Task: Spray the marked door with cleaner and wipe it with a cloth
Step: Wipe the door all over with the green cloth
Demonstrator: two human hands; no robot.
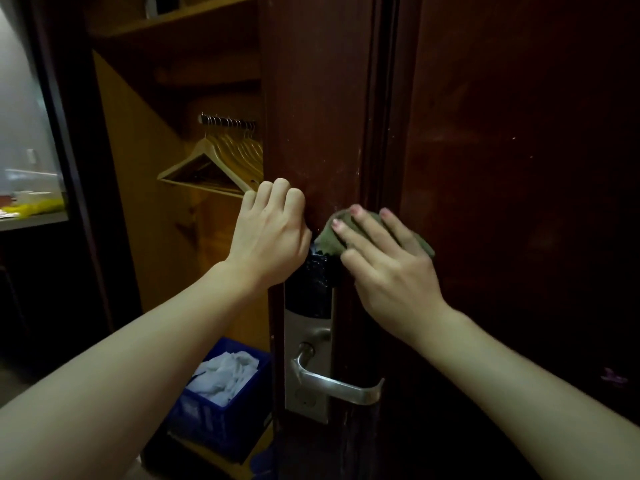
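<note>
A dark reddish-brown wooden door (315,98) stands ajar, its edge running down the middle of the view. My left hand (270,233) grips that edge, fingers curled round it just above the lock. My right hand (388,268) presses a small olive-green cloth (332,233) flat against the door face with straight, spread fingers, right above the black top of the lock plate (310,289). Small pale specks dot the wood above the cloth. No spray bottle is in view.
A silver lever handle (339,386) juts out below the lock plate. Behind the door is an open wardrobe with wooden hangers (214,161) on a rail. A blue crate (221,407) holding white cloths sits on its floor. A dark panel (519,168) fills the right.
</note>
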